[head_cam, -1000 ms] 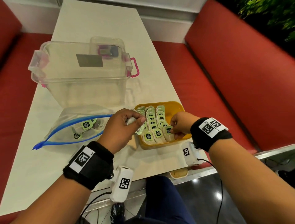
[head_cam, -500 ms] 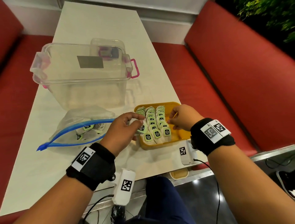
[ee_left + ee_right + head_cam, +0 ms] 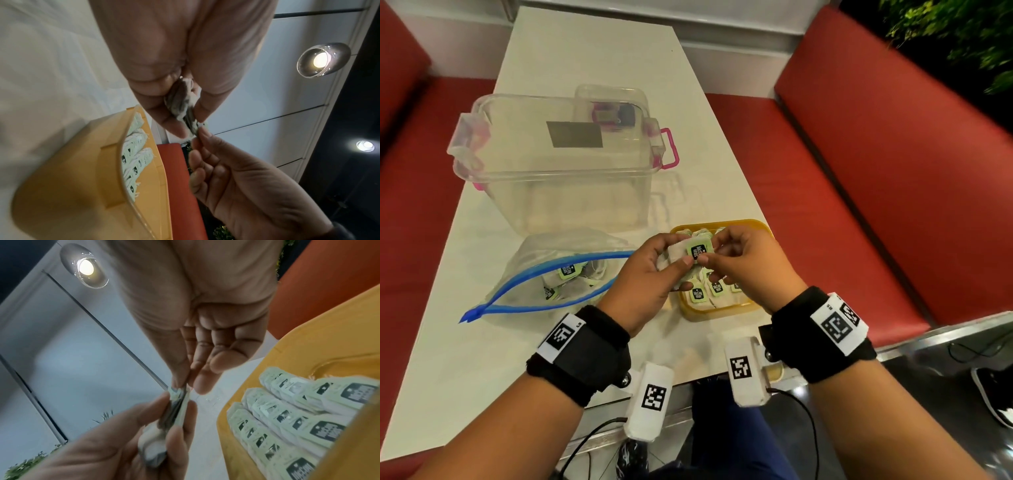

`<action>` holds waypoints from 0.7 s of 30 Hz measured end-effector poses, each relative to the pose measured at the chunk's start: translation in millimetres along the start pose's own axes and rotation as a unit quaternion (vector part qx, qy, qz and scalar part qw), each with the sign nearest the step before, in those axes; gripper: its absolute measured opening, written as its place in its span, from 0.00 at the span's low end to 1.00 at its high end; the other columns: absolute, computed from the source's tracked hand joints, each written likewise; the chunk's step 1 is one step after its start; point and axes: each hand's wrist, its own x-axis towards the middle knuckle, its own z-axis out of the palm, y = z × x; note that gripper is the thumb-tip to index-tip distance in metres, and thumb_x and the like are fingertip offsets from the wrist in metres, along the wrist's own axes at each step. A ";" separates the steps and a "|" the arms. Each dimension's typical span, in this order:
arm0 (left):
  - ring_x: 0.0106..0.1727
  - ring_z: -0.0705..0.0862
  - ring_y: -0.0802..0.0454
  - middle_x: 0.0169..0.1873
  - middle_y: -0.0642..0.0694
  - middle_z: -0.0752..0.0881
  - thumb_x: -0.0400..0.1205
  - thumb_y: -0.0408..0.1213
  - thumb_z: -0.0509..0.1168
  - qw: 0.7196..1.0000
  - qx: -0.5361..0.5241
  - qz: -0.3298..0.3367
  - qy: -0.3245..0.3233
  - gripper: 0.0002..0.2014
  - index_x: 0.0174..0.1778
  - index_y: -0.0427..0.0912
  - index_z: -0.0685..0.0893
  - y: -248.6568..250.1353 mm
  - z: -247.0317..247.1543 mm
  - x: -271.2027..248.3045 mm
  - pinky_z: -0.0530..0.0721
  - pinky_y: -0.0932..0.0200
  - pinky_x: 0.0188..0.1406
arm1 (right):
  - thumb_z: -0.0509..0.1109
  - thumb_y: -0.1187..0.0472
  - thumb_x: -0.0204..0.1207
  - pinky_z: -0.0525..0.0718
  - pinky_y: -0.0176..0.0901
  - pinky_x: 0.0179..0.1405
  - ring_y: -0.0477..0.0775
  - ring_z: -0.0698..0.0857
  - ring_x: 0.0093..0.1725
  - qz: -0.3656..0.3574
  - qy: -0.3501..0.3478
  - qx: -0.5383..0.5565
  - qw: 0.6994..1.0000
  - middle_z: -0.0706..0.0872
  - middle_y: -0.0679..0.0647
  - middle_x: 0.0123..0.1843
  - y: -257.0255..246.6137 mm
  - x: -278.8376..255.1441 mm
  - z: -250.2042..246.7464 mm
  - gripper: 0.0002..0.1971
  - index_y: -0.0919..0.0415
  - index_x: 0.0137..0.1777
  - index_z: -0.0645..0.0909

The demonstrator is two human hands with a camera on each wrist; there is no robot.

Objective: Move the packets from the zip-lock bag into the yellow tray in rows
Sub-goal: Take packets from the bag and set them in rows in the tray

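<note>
Both hands meet above the yellow tray [image 3: 759, 229]. My left hand [image 3: 654, 274] grips a small stack of pale green-labelled packets [image 3: 697, 251] between thumb and fingers. My right hand [image 3: 743, 260] pinches the top packet's edge with thumb and forefinger. The left wrist view shows the stack of packets [image 3: 183, 104] edge-on with the right fingertips [image 3: 203, 133] on its end. In the right wrist view the held packets [image 3: 176, 404] sit between both hands, beside rows of packets [image 3: 292, 415] lying in the yellow tray [image 3: 329, 344]. The zip-lock bag [image 3: 558, 270] lies open at the left with a few packets [image 3: 566, 270] inside.
A large clear plastic box [image 3: 558, 164] with pink latches stands on the white table [image 3: 592, 48] behind the bag. Red bench seats [image 3: 893, 171] flank the table on both sides. The table's near edge runs just under my wrists.
My right hand left the tray's packet rows and came left to the left hand's stack. My left hand rose slightly over the tray's left part, still holding its packets.
</note>
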 end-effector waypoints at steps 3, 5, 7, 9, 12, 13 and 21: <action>0.44 0.87 0.54 0.47 0.46 0.88 0.83 0.34 0.67 1.000 0.028 -0.008 -0.007 0.03 0.51 0.42 0.83 -0.3 -2.2 -3.0 0.86 0.61 0.34 | 0.76 0.64 0.74 0.77 0.31 0.25 0.44 0.84 0.27 -0.033 0.030 -0.008 0.999 0.86 0.61 0.35 -2.4 1.5 -3.5 0.07 0.67 0.46 0.83; 0.40 0.86 0.56 0.43 0.47 0.89 0.82 0.36 0.67 0.997 0.068 -0.009 -0.023 0.04 0.50 0.41 0.84 -0.8 -4.2 -4.8 0.84 0.62 0.31 | 0.74 0.63 0.76 0.78 0.33 0.29 0.45 0.82 0.30 -0.060 0.035 -0.029 0.997 0.86 0.57 0.34 -5.4 4.1 -5.5 0.06 0.67 0.46 0.84; 0.38 0.86 0.56 0.42 0.45 0.89 0.82 0.37 0.68 0.995 0.096 -0.009 -0.038 0.06 0.52 0.39 0.85 -1.2 -6.1 -5.8 0.82 0.63 0.29 | 0.73 0.62 0.77 0.82 0.41 0.34 0.49 0.83 0.33 -0.084 0.027 -0.044 0.995 0.87 0.57 0.35 -10.1 7.2 -6.6 0.04 0.64 0.45 0.85; 0.38 0.87 0.58 0.42 0.47 0.90 0.80 0.37 0.70 0.992 0.116 -0.001 -0.051 0.08 0.53 0.40 0.86 0.1 -6.9 -6.9 0.82 0.63 0.29 | 0.72 0.61 0.77 0.86 0.51 0.38 0.56 0.87 0.36 -0.113 0.015 -0.072 0.991 0.89 0.58 0.37 -14.9 9.8 -6.6 0.02 0.59 0.45 0.85; 0.37 0.87 0.61 0.40 0.52 0.89 0.75 0.44 0.73 0.993 0.113 0.019 -0.027 0.13 0.52 0.42 0.87 5.9 -7.2 -7.4 0.81 0.63 0.28 | 0.72 0.59 0.76 0.86 0.53 0.39 0.55 0.87 0.37 -0.151 0.006 -0.152 0.977 0.89 0.53 0.36 -23.3 10.6 -7.1 0.02 0.54 0.45 0.87; 0.37 0.86 0.62 0.41 0.53 0.88 0.74 0.46 0.73 0.994 0.108 0.027 -0.007 0.15 0.52 0.41 0.86 7.6 -7.8 -6.5 0.81 0.62 0.28 | 0.72 0.58 0.76 0.86 0.51 0.40 0.52 0.87 0.37 -0.156 0.002 -0.170 0.973 0.90 0.51 0.36 -25.9 10.7 -7.6 0.02 0.53 0.46 0.87; 0.32 0.81 0.61 0.39 0.52 0.86 0.79 0.41 0.71 0.991 0.066 0.079 0.081 0.06 0.47 0.44 0.86 12.9 -12.5 -0.7 0.75 0.62 0.21 | 0.72 0.51 0.77 0.84 0.40 0.41 0.44 0.87 0.40 -0.155 -0.016 -0.175 0.972 0.90 0.44 0.38 -32.2 9.2 -11.1 0.07 0.52 0.47 0.87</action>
